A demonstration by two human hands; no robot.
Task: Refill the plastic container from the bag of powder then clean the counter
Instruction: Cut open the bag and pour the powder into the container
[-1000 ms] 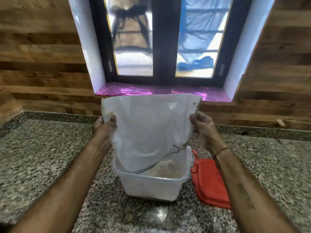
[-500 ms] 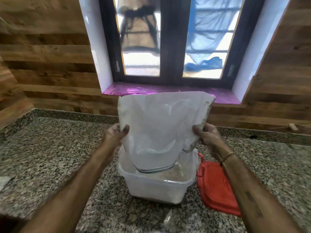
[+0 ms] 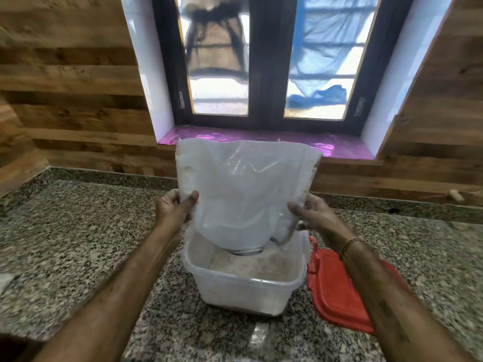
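Observation:
I hold a white translucent plastic bag (image 3: 245, 189) upside down over a clear plastic container (image 3: 245, 291) on the granite counter (image 3: 78, 244). My left hand (image 3: 175, 207) pinches the bag's left edge and my right hand (image 3: 311, 212) grips its right edge. The bag's mouth hangs just inside the container, above a layer of pale powder (image 3: 251, 265). The bag looks nearly flat.
The container's red lid (image 3: 337, 286) lies flat on the counter, touching the container's right side. A window with a pink-lined sill (image 3: 261, 138) sits behind, between wooden wall panels. A pale scrap (image 3: 5, 280) shows at the left edge of the counter.
Both hands have slid lower along the bag's edges. The bag's mouth has narrowed and more powder shows in the container. The camera view has shifted a little to the left.

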